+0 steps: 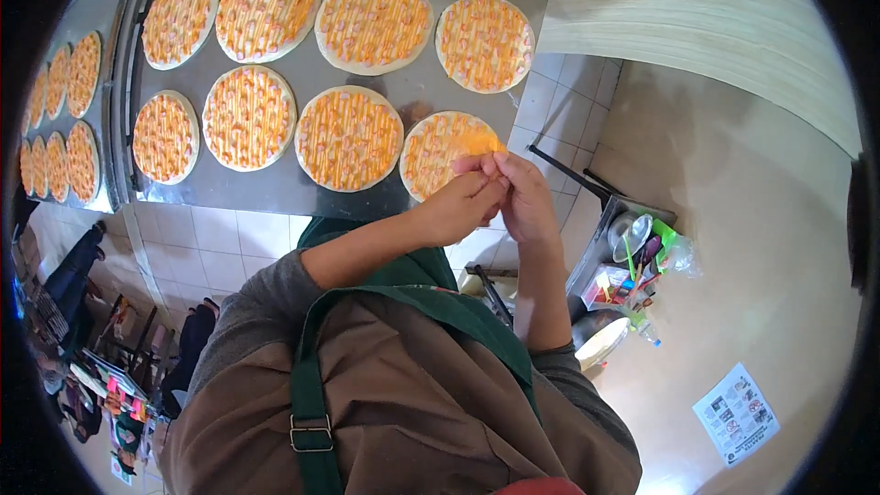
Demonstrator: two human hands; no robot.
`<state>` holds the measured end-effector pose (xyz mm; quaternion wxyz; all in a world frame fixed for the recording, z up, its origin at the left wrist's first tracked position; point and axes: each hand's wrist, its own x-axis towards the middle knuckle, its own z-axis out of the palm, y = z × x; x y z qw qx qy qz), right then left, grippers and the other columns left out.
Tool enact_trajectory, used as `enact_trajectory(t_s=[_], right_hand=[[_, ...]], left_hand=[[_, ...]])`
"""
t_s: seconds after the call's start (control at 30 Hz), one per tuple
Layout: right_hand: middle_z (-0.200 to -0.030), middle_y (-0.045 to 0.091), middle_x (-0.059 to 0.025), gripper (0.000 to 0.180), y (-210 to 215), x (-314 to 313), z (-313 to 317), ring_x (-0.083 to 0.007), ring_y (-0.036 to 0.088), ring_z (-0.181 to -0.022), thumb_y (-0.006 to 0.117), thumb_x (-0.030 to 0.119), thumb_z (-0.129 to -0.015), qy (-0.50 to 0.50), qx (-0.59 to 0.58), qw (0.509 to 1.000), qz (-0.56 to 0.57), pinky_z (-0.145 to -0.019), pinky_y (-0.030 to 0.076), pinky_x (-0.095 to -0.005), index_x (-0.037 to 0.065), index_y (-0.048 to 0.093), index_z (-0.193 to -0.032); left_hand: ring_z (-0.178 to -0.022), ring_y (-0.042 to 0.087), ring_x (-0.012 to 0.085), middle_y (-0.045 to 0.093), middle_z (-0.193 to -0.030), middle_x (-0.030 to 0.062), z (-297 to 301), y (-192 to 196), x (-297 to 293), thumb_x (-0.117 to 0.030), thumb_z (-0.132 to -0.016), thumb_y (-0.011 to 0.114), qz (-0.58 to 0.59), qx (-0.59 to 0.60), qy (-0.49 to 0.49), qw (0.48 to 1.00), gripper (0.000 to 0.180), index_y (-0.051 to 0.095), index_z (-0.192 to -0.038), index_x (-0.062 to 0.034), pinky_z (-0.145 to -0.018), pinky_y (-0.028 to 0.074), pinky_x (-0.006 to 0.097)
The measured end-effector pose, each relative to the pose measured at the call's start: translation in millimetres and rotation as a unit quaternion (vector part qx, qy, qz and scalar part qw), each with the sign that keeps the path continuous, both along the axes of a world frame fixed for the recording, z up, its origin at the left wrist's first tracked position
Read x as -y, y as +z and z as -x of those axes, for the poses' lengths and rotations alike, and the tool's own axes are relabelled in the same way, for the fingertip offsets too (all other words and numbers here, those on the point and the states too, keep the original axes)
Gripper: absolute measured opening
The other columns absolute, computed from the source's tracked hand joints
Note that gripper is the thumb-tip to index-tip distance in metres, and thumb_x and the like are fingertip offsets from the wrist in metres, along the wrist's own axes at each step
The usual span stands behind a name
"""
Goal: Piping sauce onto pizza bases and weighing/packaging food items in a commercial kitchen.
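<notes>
My left hand [460,205] and my right hand [529,200] meet over the front right pizza [423,160] on the metal table. Fingers on both hands are closed, pinching a small, soft-looking orange piece [477,142] whose exact kind I cannot make out. It covers part of that pizza's right side. Left of it lies another round pizza [349,138] with pink bits and orange zigzag lines. Behind my hands, at the table's right corner, sits a smaller-looking pizza [486,43] with similar topping.
Several more topped pizzas [374,22] fill two rows on the metal table [302,192]. A second metal surface [108,128] with pizzas adjoins at left. To my right, a small stand holds a metal bowl [627,236] and bottles. People [69,266] are at lower left.
</notes>
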<state>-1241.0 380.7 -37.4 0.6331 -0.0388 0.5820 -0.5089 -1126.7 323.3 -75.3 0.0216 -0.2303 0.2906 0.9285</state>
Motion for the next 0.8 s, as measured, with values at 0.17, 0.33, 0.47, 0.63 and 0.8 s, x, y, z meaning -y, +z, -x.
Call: enact_trajectory(t_s=[0.17,0.33,0.47,0.63,0.8], right_hand=[[-0.078,0.058,-0.0143,0.027,-14,-1,-24,-0.0229,0.058,-0.079,0.041,0.022,-0.089,-0.094,-0.002,0.996,-0.006,-0.076,0.048,-0.0339,0.007,0.044,-0.067],[-0.070,0.052,-0.0103,0.023,-43,2,-17,-0.0239,0.053,-0.083,0.040,0.018,-0.087,-0.134,0.032,0.990,0.043,-0.086,0.041,-0.0378,0.008,0.041,-0.065],[-0.070,0.052,-0.0100,0.024,-51,10,-3,-0.0239,0.053,-0.080,0.040,0.020,-0.087,-0.139,0.043,0.988,0.060,-0.086,0.041,-0.0371,0.009,0.041,-0.066],[-0.071,0.054,-0.0084,0.023,-61,17,12,-0.0234,0.055,-0.081,0.041,0.022,-0.088,-0.158,0.032,0.987,0.002,-0.084,0.042,-0.0374,0.010,0.043,-0.069],[-0.086,0.056,-0.0089,0.014,-66,30,33,-0.0174,0.057,-0.075,0.046,0.020,-0.089,-0.144,0.026,0.988,-0.052,-0.062,0.050,-0.0297,0.008,0.053,-0.086]], left_hand=[[-0.052,0.041,0.0095,0.043,-0.060,-0.0004,-28,9,-9,-0.035,-0.100,0.033,0.100,0.027,-0.036,0.994,0.041,0.047,-0.075,-0.0055,-0.048,0.037,0.025],[-0.047,0.042,0.0100,0.043,-0.057,0.0000,-38,2,-18,-0.037,-0.100,0.033,0.142,0.036,-0.016,0.989,0.044,0.045,-0.072,-0.0053,-0.045,0.039,0.027],[-0.048,0.043,0.0093,0.042,-0.057,-0.0008,-39,2,-23,-0.038,-0.099,0.034,0.118,0.055,-0.027,0.991,0.043,0.044,-0.072,-0.0062,-0.044,0.039,0.027],[-0.048,0.043,0.0091,0.043,-0.058,-0.0006,-41,-5,-31,-0.039,-0.099,0.034,0.127,0.054,-0.053,0.989,0.042,0.043,-0.074,-0.0062,-0.044,0.039,0.027],[-0.048,0.044,0.0099,0.044,-0.059,0.0001,-28,-7,-41,-0.040,-0.098,0.035,0.124,0.067,-0.035,0.989,0.042,0.042,-0.075,-0.0057,-0.044,0.039,0.027]])
